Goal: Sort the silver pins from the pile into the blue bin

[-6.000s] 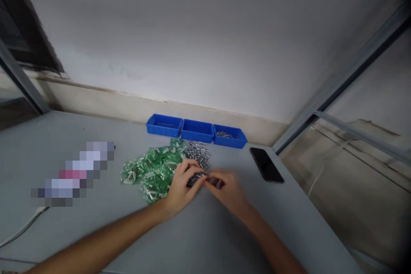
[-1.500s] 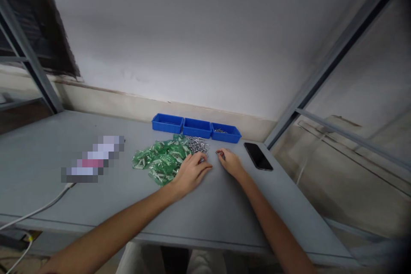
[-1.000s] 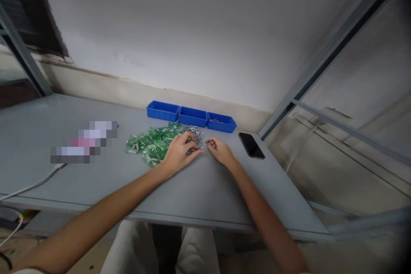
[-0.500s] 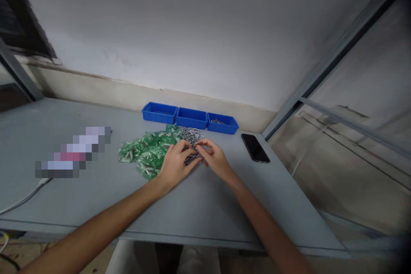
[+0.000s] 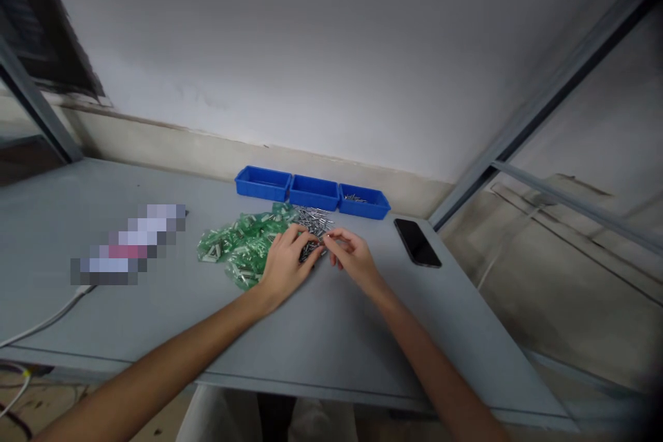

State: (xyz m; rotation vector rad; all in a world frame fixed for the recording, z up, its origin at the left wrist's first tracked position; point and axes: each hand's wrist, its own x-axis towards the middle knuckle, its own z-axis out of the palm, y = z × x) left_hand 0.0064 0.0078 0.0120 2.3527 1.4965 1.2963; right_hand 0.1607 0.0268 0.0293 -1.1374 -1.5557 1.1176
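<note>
A heap of thin silvery metal pins, perhaps screws or rivets point(image 5: 315, 218), lies on the grey table in front of both hands. My left hand point(image 5: 284, 262) rests at the heap's near left side, thumb and index finger apart, with some pins showing in the gap. Facing it from the right, my right hand point(image 5: 355, 259) has thumb and fingertips pinched together at the heap's edge; whatever is between them is too small to make out. Green clear plastic bags point(image 5: 243, 246) of small parts sit left of my left hand, partly covered by it.
Behind the heap stand three blue bins: a left one point(image 5: 263, 184), a middle one point(image 5: 313, 193) and a right one point(image 5: 364, 201) with some metal pins inside. A black phone point(image 5: 417, 243) lies at right. A blurred-out object point(image 5: 129, 245) with a white cable point(image 5: 49, 323) lies at left.
The whole view has shifted slightly, so the table's things appear a little further right. My right hand has drawn slightly away from my left thumb, and its fingertips have shifted a little.
</note>
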